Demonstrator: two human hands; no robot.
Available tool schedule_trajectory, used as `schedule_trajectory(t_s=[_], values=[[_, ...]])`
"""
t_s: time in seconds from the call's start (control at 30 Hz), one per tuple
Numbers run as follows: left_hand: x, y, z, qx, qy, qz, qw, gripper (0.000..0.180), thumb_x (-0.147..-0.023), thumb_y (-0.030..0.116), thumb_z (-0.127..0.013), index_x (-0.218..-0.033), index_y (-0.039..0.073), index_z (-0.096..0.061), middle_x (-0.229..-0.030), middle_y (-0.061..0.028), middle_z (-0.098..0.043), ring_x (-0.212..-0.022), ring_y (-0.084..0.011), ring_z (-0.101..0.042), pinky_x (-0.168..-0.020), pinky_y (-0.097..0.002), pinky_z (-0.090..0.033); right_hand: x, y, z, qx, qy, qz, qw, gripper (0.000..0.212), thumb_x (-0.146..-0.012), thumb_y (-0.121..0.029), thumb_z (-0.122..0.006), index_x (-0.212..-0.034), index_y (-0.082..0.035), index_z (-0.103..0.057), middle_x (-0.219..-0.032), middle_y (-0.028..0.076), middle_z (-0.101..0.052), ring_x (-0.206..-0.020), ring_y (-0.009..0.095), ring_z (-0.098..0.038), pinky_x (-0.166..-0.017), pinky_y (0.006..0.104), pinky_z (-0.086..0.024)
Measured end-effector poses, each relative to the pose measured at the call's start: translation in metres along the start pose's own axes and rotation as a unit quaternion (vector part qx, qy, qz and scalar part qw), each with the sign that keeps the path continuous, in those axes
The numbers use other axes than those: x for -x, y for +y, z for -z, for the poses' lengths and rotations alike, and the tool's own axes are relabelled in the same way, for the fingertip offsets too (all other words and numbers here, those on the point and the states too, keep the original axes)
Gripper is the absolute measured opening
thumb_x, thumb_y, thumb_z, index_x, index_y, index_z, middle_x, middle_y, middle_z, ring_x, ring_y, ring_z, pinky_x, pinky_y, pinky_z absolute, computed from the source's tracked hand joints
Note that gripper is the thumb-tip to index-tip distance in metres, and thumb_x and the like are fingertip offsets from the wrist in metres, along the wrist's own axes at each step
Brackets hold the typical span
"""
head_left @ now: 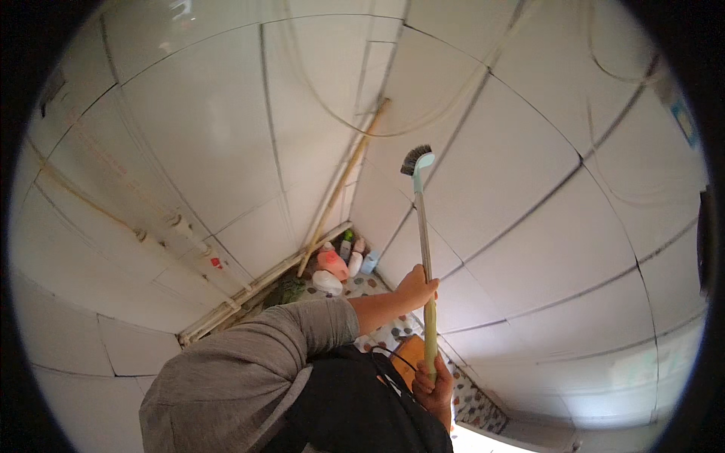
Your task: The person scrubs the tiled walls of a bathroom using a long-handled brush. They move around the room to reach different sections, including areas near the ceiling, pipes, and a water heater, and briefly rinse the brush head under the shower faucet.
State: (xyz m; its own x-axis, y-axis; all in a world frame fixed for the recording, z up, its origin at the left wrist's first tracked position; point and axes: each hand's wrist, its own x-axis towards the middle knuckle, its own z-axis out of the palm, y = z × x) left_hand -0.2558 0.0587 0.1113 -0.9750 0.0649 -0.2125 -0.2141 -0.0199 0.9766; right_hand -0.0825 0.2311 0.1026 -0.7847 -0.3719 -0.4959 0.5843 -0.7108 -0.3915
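I hold a long-handled scrub brush (421, 219) upright in front of the tiled wall. Its curved head with dark bristles (414, 159) sits on a pale blue-green neck at the top. My left hand (417, 288) is closed round the middle of the handle, where the metal shaft meets the yellow-green grip. Lower down, my right hand (434, 384) wraps the bottom end of that grip. The bristles face left; whether they touch the white tiles (498, 189) I cannot tell.
In the corner stand several bottles, among them a pink jug (332, 264) and a white container (327, 282). A wooden pole (343, 185) leans there. A pale hose (332, 113) hangs across the wall. White pipes (189, 234) run along the left wall. An orange object (408, 355) lies near my right hand.
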Motion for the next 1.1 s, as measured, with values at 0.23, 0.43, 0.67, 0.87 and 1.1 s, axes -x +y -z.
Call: schedule_trajectory(t_s=[0.23, 0.43, 0.67, 0.87, 1.1], values=[[0.022, -0.030, 0.121, -0.015, 0.127, -0.034, 0.991, 0.033, -0.089, 0.024, -0.057, -0.095, -0.005, -0.043, -0.071, -0.0142, -0.062, -0.067, -0.0277, -0.065, -0.061, -0.0396, -0.050, -0.051, 0.034, -0.082, 0.059, -0.048, -0.123, 0.990, 0.027, -0.098, -0.028, -0.044, -0.119, -0.011, -0.043, -0.072, 0.005, -0.047, -0.041, 0.006, -0.035, -0.036, 0.0176, -0.031], [0.028, -0.011, 0.213, 0.007, 0.179, -0.084, 0.980, 0.027, -0.089, 0.021, -0.057, -0.092, -0.003, -0.046, -0.069, -0.0133, -0.062, -0.062, -0.0232, -0.063, -0.057, -0.0357, -0.050, -0.096, 0.067, -0.145, 0.085, -0.123, -0.176, 0.973, 0.041, -0.096, -0.024, -0.047, -0.134, -0.011, -0.037, -0.075, 0.006, -0.050, -0.043, 0.008, -0.038, -0.037, 0.0177, -0.032], [0.005, -0.020, 0.211, 0.210, 0.055, -0.072, 0.974, 0.019, -0.090, 0.015, -0.054, -0.091, -0.002, -0.046, -0.070, -0.0126, -0.062, -0.061, -0.0228, -0.065, -0.050, -0.0317, -0.051, -0.102, 0.057, -0.157, 0.356, 0.011, -0.039, 0.934, 0.049, -0.093, -0.020, -0.051, -0.138, -0.005, -0.038, -0.082, 0.006, -0.053, -0.057, 0.012, -0.051, -0.046, 0.0189, -0.042], [0.039, 0.009, 0.212, 0.213, 0.019, -0.080, 0.974, 0.015, -0.094, 0.016, -0.048, -0.092, 0.002, -0.043, -0.074, -0.0105, -0.063, -0.066, -0.0208, -0.067, -0.046, -0.0259, -0.045, -0.082, 0.037, -0.159, 0.553, -0.024, 0.033, 0.832, 0.054, -0.091, -0.019, -0.058, -0.138, 0.000, -0.040, -0.070, -0.001, -0.053, -0.054, 0.007, -0.045, -0.049, 0.0202, -0.035], [0.032, 0.047, 0.212, 0.190, 0.016, -0.147, 0.971, 0.012, -0.096, 0.017, -0.045, -0.096, 0.005, -0.041, -0.076, -0.0084, -0.063, -0.070, -0.0191, -0.067, -0.047, -0.0241, -0.043, -0.118, 0.013, -0.132, 0.603, -0.110, 0.134, 0.778, 0.050, -0.090, -0.013, -0.057, -0.136, 0.002, -0.043, -0.099, 0.010, -0.063, -0.082, 0.014, -0.058, -0.075, 0.0274, -0.048]])
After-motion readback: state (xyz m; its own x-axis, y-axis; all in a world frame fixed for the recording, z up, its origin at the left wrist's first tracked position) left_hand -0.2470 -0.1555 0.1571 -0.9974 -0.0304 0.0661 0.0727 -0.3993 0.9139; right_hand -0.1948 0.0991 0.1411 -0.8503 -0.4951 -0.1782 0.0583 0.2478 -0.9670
